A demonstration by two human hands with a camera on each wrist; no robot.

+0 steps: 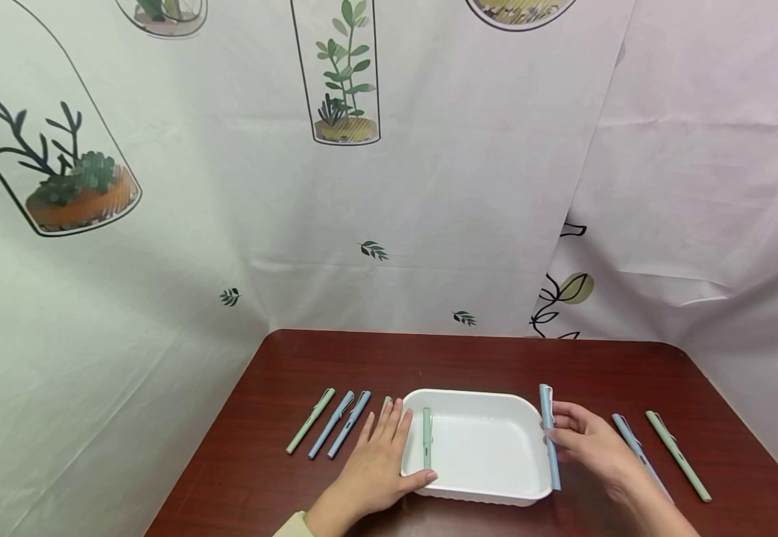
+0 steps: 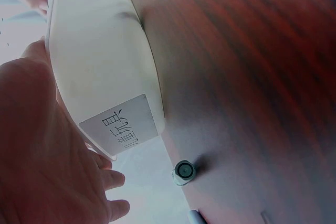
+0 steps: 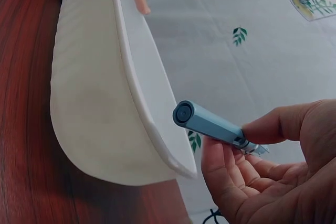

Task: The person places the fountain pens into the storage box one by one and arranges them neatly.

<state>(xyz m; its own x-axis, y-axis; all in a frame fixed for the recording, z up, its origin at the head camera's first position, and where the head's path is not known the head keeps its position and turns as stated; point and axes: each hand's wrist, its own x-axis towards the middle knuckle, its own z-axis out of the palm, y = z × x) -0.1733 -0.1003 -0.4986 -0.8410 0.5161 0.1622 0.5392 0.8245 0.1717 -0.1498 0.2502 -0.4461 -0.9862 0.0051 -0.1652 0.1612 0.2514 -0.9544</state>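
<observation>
And here's the right hand (image 1: pixel 586 444), thumb and fingers pinching a blue pen (image 1: pixel 547 409) around its middle, out by the tray's right-hand rim. A mid-barrel hold like that probably lets it balance, with both ends sticking out past the fingers. Is it touching the rim? Can't tell from here.

Over to the left hand (image 1: pixel 378 466): fingers stretched out rather than curled, lying along the near-left corner of the white tray (image 1: pixel 485 447), thumb across the rim. That looks like bracing, likely so the tray won't slide about on the surface (image 1: pixel 248 462).

Just inside the tray, right beside those left fingers, lies one green pen (image 1: pixel 427 436), lined up with the side wall. Beyond the same fingers, further left, there's a slanted row: an outer green pen (image 1: pixel 311 421), then two blue pens (image 1: pixel 349 425), plus a green tip (image 1: pixel 386 401) peeking out, mostly hidden.

Right of the right fingers, a second blue pen (image 1: pixel 630 438) runs beside the forearm, and a far green pen (image 1: pixel 679 455) lies past it.
</observation>
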